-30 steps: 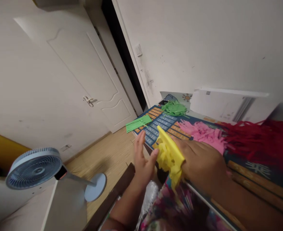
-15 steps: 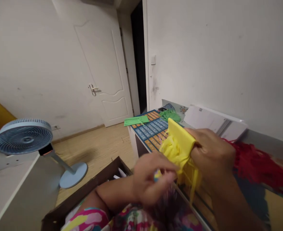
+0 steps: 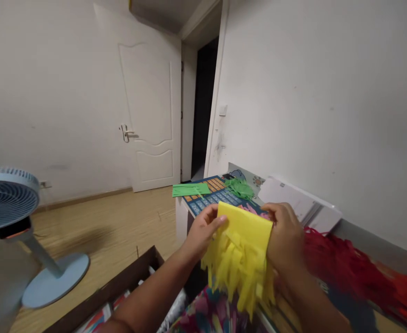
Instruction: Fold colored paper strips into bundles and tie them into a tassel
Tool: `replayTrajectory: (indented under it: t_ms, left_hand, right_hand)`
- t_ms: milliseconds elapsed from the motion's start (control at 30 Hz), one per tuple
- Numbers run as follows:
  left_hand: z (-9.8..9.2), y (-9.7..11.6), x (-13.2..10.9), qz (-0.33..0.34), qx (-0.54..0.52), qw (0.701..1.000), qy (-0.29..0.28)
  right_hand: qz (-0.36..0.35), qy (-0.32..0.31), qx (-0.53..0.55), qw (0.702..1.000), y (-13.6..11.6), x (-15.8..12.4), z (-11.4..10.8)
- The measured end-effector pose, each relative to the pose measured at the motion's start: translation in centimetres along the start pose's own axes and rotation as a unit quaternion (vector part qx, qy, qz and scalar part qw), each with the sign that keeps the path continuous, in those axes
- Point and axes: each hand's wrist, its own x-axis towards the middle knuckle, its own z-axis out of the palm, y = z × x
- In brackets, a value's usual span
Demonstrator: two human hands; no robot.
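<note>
Between my two hands hangs a yellow fringed paper strip [image 3: 245, 224], its uncut band at the top and its many cut strands dangling below. My left hand [image 3: 203, 231] pinches the band's upper left corner, thumb in front. At the right end, my right hand [image 3: 286, 236] grips the band's edge, with its fingertips partly hidden behind it. Just behind the yellow piece, some pink strips [image 3: 250, 208] show on the table. Dark red fringe [image 3: 342, 259] lies to the right of my right hand.
The table bears a multiplication-chart mat [image 3: 217, 185], flat green strips [image 3: 189, 189], a green fringe pile [image 3: 239, 188] and white sheets [image 3: 286, 199] by the wall. A brown box [image 3: 130, 273] stands at lower left. Beyond it is a blue fan [image 3: 56, 277] on the floor.
My left hand, which was apart from the yellow fringe, now holds its left corner. The fringe has turned to face me, hanging spread between both hands. The view has shifted.
</note>
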Motion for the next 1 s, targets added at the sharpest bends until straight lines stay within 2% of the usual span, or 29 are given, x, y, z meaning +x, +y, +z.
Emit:
replayTrajectory:
  t_ms: [33,67,167,200,233,267,333,400,467,567,633,700,767,900,1000]
  left_hand:
    - [-0.7,0.2,-0.1,0.011,0.002,1.0,0.018]
    - [-1.5,0.3,-0.1,0.021,0.007,0.999,0.041]
    - [-4.3,0.4,-0.5,0.043,0.023,0.991,0.122]
    - [-5.3,0.3,-0.7,0.05,0.035,0.987,0.148]
    - [-6.3,0.2,-0.9,0.059,0.052,0.982,0.17]
    - [-7.3,0.0,-1.1,0.07,0.073,0.977,0.19]
    - [-9.2,-0.5,-1.4,0.089,0.115,0.964,0.221]
    - [-10.7,-1.1,-1.5,0.106,0.148,0.955,0.235]
    - [-11.9,-1.6,-1.5,0.131,0.178,0.945,0.241]
    - [-13.2,-1.7,-1.2,0.16,0.239,0.928,0.237]
    - [-13.8,-1.5,-1.0,0.177,0.3,0.907,0.238]
    - [-14.2,-1.3,-0.9,0.188,0.357,0.883,0.239]
    - [-14.4,-1.2,-0.8,0.184,0.386,0.873,0.234]
    - [-14.7,-1.7,-1.0,0.145,0.371,0.889,0.226]
    - [-15.0,-2.2,-1.0,0.107,0.346,0.902,0.233]
  right_hand:
    - [0.023,0.003,-0.033,0.999,-0.3,0.4,0.7]
    - [0.051,-0.023,-0.059,0.997,-0.7,0.9,1.5]
    - [0.145,-0.222,-0.051,0.963,-1.7,2.1,4.0]
    - [0.178,-0.273,-0.024,0.945,-2.0,2.4,5.0]
    - [0.209,-0.296,0.01,0.932,-2.2,2.5,6.1]
    - [0.237,-0.292,0.044,0.925,-2.4,2.5,7.2]
    - [0.286,-0.245,0.103,0.921,-2.7,2.1,9.4]
    - [0.338,-0.219,0.173,0.899,-3.1,1.5,11.2]
    - [0.41,-0.234,0.275,0.838,-3.8,0.8,12.5]
    - [0.5,-0.283,0.413,0.707,-5.0,-0.1,13.3]
    - [0.52,-0.303,0.455,0.657,-5.7,-0.6,13.5]
    - [0.527,-0.301,0.478,0.635,-6.1,-1.1,13.7]
    - [0.542,-0.28,0.495,0.618,-6.4,-1.5,13.9]
    - [0.569,-0.267,0.513,0.584,-6.7,-2.3,14.1]
    - [0.549,-0.282,0.557,0.555,-7.2,-2.4,13.8]
